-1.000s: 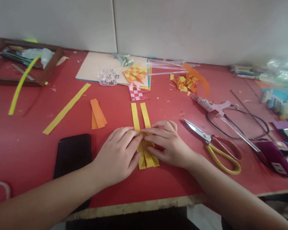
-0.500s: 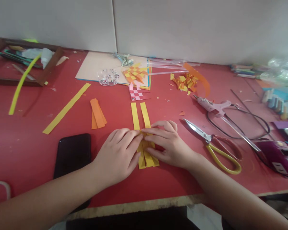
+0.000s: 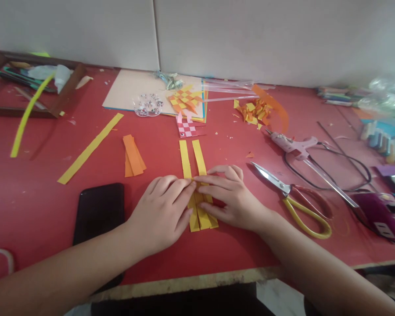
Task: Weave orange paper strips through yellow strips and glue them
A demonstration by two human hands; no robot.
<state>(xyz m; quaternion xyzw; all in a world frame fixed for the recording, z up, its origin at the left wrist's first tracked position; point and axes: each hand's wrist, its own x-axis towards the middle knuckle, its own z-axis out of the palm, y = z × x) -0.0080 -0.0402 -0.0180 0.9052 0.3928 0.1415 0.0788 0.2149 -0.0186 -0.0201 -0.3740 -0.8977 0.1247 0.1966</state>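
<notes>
Yellow paper strips point(image 3: 192, 159) lie side by side on the red table point(image 3: 46, 206), running away from me. My left hand point(image 3: 163, 213) and my right hand point(image 3: 232, 197) rest on their middle, fingertips meeting at a fold across the strips. The fingers of both hands lie together, pressing and pinching the paper there. The near ends of the strips stick out between my hands.
A black phone point(image 3: 100, 215) lies to the left. Yellow-handled scissors point(image 3: 292, 197) and a pink glue gun point(image 3: 291, 144) with its cord lie to the right. Orange strips point(image 3: 134, 154), a long yellow strip point(image 3: 90, 148), woven paper pieces point(image 3: 186, 102) and a card sheet point(image 3: 131, 90) sit farther back.
</notes>
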